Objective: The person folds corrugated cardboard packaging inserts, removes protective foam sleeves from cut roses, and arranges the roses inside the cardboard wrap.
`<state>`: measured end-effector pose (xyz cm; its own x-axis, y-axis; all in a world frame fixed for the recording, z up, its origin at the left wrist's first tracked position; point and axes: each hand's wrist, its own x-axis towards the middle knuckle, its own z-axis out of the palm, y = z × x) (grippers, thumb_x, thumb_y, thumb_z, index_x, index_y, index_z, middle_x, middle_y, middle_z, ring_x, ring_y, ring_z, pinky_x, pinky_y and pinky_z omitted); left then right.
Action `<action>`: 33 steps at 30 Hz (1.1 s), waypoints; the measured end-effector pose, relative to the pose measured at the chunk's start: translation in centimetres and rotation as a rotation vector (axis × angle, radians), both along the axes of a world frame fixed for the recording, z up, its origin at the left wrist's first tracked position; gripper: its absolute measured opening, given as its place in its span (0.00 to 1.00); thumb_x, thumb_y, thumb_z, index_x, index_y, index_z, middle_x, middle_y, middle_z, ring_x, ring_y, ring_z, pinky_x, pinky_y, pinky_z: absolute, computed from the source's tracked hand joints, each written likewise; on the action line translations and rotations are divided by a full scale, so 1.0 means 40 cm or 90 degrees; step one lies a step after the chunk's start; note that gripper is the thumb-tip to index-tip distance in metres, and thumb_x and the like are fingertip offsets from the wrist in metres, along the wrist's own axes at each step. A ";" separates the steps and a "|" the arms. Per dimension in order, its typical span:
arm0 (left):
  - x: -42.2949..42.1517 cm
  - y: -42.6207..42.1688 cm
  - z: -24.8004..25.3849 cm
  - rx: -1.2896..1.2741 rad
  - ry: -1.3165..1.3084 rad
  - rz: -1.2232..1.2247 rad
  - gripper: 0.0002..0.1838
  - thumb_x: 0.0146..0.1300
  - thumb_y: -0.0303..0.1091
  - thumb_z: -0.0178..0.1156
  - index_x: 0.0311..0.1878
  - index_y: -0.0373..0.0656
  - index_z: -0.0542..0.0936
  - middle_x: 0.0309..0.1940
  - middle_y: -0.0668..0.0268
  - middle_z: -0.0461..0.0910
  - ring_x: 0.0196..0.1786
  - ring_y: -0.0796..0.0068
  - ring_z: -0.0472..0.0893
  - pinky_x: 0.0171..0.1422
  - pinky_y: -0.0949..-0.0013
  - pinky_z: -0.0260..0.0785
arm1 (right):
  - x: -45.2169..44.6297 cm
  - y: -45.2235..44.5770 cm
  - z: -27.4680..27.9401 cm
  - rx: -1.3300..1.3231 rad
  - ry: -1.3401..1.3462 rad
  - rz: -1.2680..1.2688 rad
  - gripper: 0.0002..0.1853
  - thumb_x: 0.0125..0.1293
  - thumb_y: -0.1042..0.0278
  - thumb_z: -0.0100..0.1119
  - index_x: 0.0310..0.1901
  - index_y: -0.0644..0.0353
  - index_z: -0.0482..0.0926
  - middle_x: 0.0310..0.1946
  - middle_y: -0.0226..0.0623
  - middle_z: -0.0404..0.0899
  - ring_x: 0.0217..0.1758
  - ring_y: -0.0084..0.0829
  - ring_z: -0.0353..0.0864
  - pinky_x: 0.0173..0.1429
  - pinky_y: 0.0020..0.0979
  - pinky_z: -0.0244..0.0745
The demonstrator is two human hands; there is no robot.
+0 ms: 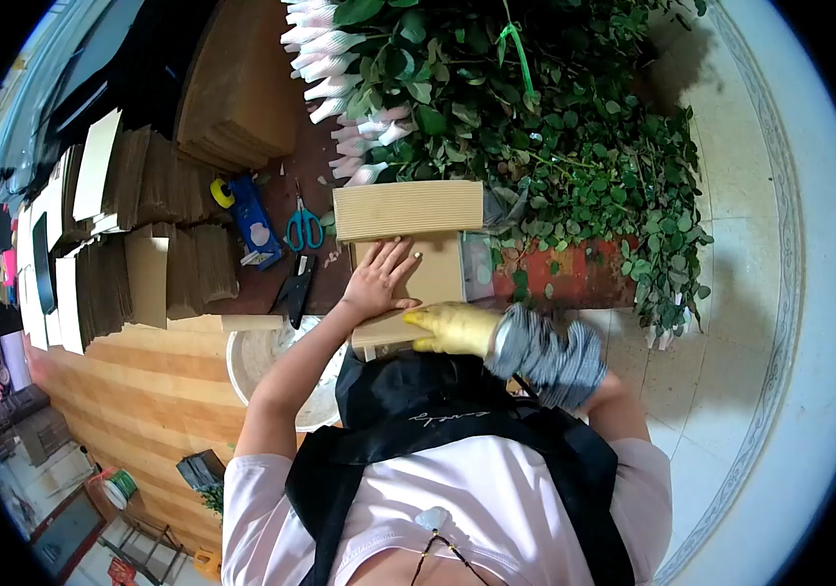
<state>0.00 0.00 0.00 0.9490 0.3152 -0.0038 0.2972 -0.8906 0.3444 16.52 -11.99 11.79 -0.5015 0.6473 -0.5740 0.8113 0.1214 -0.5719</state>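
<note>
The tan cardboard [442,269] has a finely ribbed far flap [408,209].

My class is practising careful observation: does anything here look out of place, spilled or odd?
Mildly odd: the right hand wears a yellow glove while the left hand is bare, so they don't match. Small pale scraps also lie loose beside the teal scissors, looking like litter.

We wear a pale-pink T-shirt [525,479]; a black apron [408,386] with white script [432,420]; a yellow glove [471,327] on our right hand [447,330]; a grey striped sleeve [553,359]; a pale pendant [431,518].
</note>
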 end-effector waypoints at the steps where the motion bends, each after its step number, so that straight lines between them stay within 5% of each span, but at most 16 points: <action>1: -0.009 -0.002 0.002 0.031 -0.004 -0.001 0.50 0.55 0.74 0.57 0.75 0.51 0.65 0.78 0.55 0.57 0.80 0.55 0.56 0.83 0.48 0.41 | -0.028 -0.011 0.001 0.044 -0.173 0.050 0.35 0.70 0.46 0.56 0.71 0.62 0.68 0.64 0.58 0.73 0.65 0.38 0.78 0.69 0.41 0.70; 2: -0.018 -0.001 0.005 0.064 -0.007 0.004 0.49 0.55 0.74 0.57 0.75 0.52 0.65 0.77 0.56 0.59 0.79 0.56 0.58 0.83 0.51 0.42 | -0.029 -0.023 -0.003 0.048 -0.169 0.058 0.35 0.70 0.46 0.56 0.71 0.62 0.68 0.64 0.58 0.73 0.65 0.38 0.78 0.69 0.41 0.70; 5: 0.019 -0.029 0.002 0.022 -0.035 0.007 0.49 0.55 0.72 0.58 0.74 0.51 0.66 0.75 0.56 0.61 0.78 0.56 0.59 0.83 0.51 0.44 | 0.052 -0.045 -0.007 0.102 0.271 -0.098 0.33 0.70 0.55 0.60 0.71 0.61 0.65 0.67 0.53 0.71 0.70 0.47 0.71 0.71 0.41 0.69; 6: 0.007 -0.007 0.017 -0.031 -0.063 0.005 0.44 0.56 0.63 0.62 0.73 0.50 0.67 0.75 0.55 0.62 0.78 0.55 0.59 0.83 0.51 0.45 | 0.065 0.028 0.059 -0.152 0.408 -0.206 0.34 0.68 0.58 0.63 0.73 0.58 0.64 0.69 0.51 0.69 0.72 0.45 0.68 0.74 0.40 0.65; 7: 0.003 -0.009 0.030 -0.096 -0.097 0.010 0.41 0.57 0.53 0.66 0.72 0.49 0.68 0.74 0.55 0.63 0.78 0.55 0.59 0.82 0.52 0.46 | 0.088 0.044 0.021 -0.211 0.513 -0.309 0.37 0.67 0.57 0.65 0.74 0.58 0.62 0.70 0.50 0.67 0.73 0.45 0.67 0.75 0.41 0.63; 10: -0.049 0.010 0.046 -0.104 -0.014 0.015 0.33 0.59 0.45 0.66 0.68 0.46 0.72 0.73 0.55 0.65 0.74 0.52 0.66 0.79 0.54 0.55 | 0.168 0.087 -0.128 0.133 0.081 -0.164 0.47 0.59 0.50 0.71 0.75 0.62 0.59 0.70 0.48 0.67 0.73 0.45 0.65 0.77 0.42 0.58; 13: -0.153 0.078 0.361 -0.455 0.163 0.308 0.25 0.62 0.42 0.66 0.60 0.45 0.79 0.62 0.57 0.78 0.62 0.54 0.78 0.65 0.56 0.71 | 0.114 0.084 -0.148 0.290 -0.330 0.052 0.60 0.49 0.44 0.75 0.77 0.64 0.52 0.73 0.50 0.61 0.75 0.48 0.60 0.79 0.48 0.53; 15: -0.292 0.122 0.471 -0.331 -0.099 0.420 0.23 0.60 0.36 0.69 0.59 0.45 0.80 0.59 0.59 0.80 0.58 0.55 0.80 0.60 0.58 0.74 | 0.118 0.063 -0.222 0.352 -0.380 0.077 0.60 0.52 0.41 0.71 0.77 0.66 0.50 0.75 0.51 0.57 0.77 0.48 0.56 0.79 0.49 0.49; 17: -0.403 0.175 0.538 -0.002 -0.276 0.571 0.23 0.63 0.41 0.67 0.60 0.47 0.78 0.48 0.54 0.83 0.51 0.53 0.81 0.55 0.58 0.75 | 0.110 0.067 -0.224 0.369 -0.379 0.084 0.60 0.52 0.41 0.72 0.77 0.67 0.49 0.75 0.51 0.57 0.76 0.47 0.57 0.80 0.48 0.48; 19: -0.488 0.202 0.592 0.208 -0.172 0.721 0.28 0.62 0.44 0.68 0.64 0.48 0.75 0.55 0.52 0.79 0.56 0.52 0.79 0.60 0.55 0.72 | 0.095 0.074 -0.191 0.320 -0.383 0.075 0.60 0.52 0.41 0.72 0.77 0.67 0.49 0.75 0.51 0.58 0.76 0.47 0.58 0.79 0.47 0.49; 22: -0.553 0.233 0.558 0.073 0.101 0.884 0.38 0.56 0.48 0.72 0.68 0.44 0.71 0.58 0.49 0.76 0.61 0.51 0.76 0.70 0.47 0.64 | 0.086 0.081 -0.171 0.270 -0.394 0.061 0.59 0.52 0.42 0.72 0.76 0.66 0.50 0.74 0.51 0.59 0.76 0.46 0.58 0.79 0.47 0.51; 26: -0.558 0.225 0.488 0.259 0.091 0.921 0.44 0.54 0.48 0.73 0.69 0.36 0.67 0.57 0.47 0.76 0.63 0.52 0.75 0.77 0.44 0.54 | 0.099 0.074 -0.185 0.319 -0.374 0.039 0.57 0.50 0.45 0.75 0.75 0.65 0.54 0.73 0.49 0.61 0.75 0.46 0.60 0.77 0.47 0.54; 27: -0.554 0.208 0.486 0.278 0.021 0.926 0.45 0.53 0.44 0.75 0.70 0.37 0.65 0.59 0.45 0.74 0.62 0.49 0.74 0.75 0.45 0.58 | 0.097 0.067 -0.179 0.322 -0.362 0.038 0.57 0.49 0.46 0.75 0.75 0.64 0.55 0.72 0.49 0.62 0.75 0.46 0.60 0.77 0.46 0.54; 31: -0.459 0.093 0.549 -0.028 -0.284 0.877 0.64 0.43 0.40 0.82 0.79 0.45 0.49 0.65 0.44 0.66 0.66 0.48 0.71 0.71 0.52 0.66 | 0.091 0.067 -0.177 0.320 -0.347 0.006 0.54 0.49 0.49 0.75 0.74 0.61 0.58 0.70 0.46 0.65 0.73 0.44 0.63 0.76 0.45 0.56; 32: -0.485 0.067 0.485 -0.337 -0.373 0.713 0.71 0.41 0.42 0.84 0.81 0.46 0.42 0.66 0.48 0.65 0.67 0.56 0.70 0.72 0.56 0.64 | 0.099 0.061 -0.237 0.338 -0.377 -0.008 0.51 0.51 0.50 0.74 0.74 0.59 0.59 0.70 0.45 0.66 0.72 0.44 0.63 0.75 0.45 0.56; 33: -0.453 0.046 0.513 -0.545 -0.256 0.557 0.71 0.44 0.44 0.83 0.81 0.44 0.40 0.69 0.51 0.62 0.65 0.60 0.70 0.70 0.59 0.65 | 0.104 0.053 -0.296 0.354 -0.409 -0.016 0.49 0.53 0.50 0.73 0.73 0.58 0.60 0.69 0.45 0.66 0.71 0.43 0.64 0.75 0.44 0.57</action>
<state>-18.11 1.85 20.54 0.4108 0.8690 -0.2757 0.4095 0.0943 0.9074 20.66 -9.89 -0.06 -0.1691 0.9263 -0.3367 0.9642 0.2263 0.1384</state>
